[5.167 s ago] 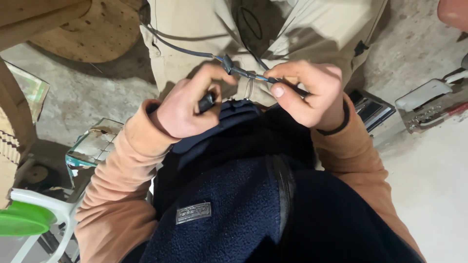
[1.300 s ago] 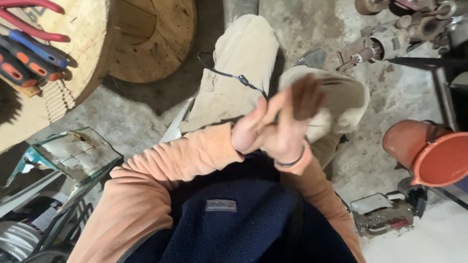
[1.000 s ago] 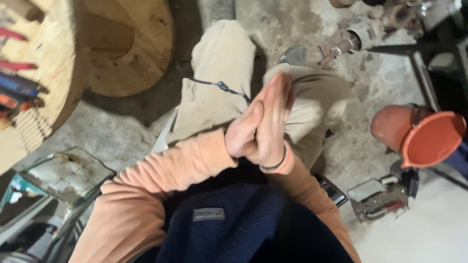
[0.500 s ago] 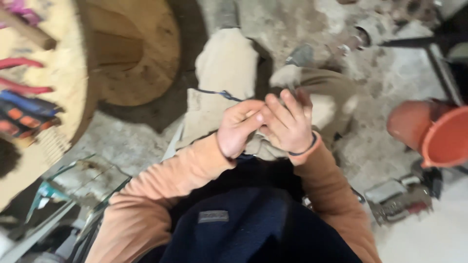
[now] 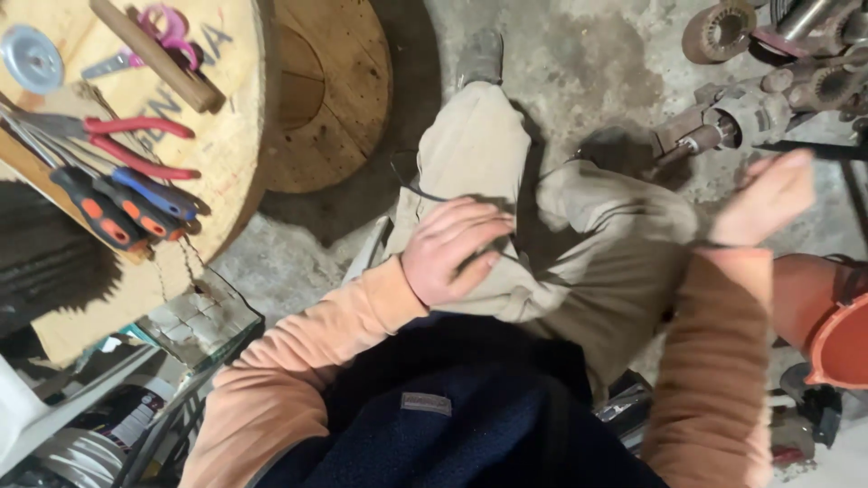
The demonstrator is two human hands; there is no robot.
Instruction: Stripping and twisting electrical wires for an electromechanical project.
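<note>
Left hand (image 5: 449, 251) lies flat and open on the thigh (image 5: 470, 154) over a thin wire (image 5: 411, 187), gripping nothing; right hand (image 5: 767, 199) is lifted, open, empty

— What carries the tools on the left?

— A pale wooden cable spool (image 5: 231, 136), lying with its round top up. On it lie red-handled pliers (image 5: 136, 143), screwdrivers with orange-and-black and blue grips (image 5: 122, 206), a wooden handle (image 5: 155, 56), pink-handled scissors (image 5: 154, 32) and a grey metal disc (image 5: 32, 57).

— And underneath everything?

— A rough grey concrete floor (image 5: 588, 63). Rusty metal machine parts (image 5: 750, 99) lie on it at upper right, an orange bucket (image 5: 836, 325) stands at the right edge, and a pane of cracked glass (image 5: 194, 312) sits beside the spool.
</note>
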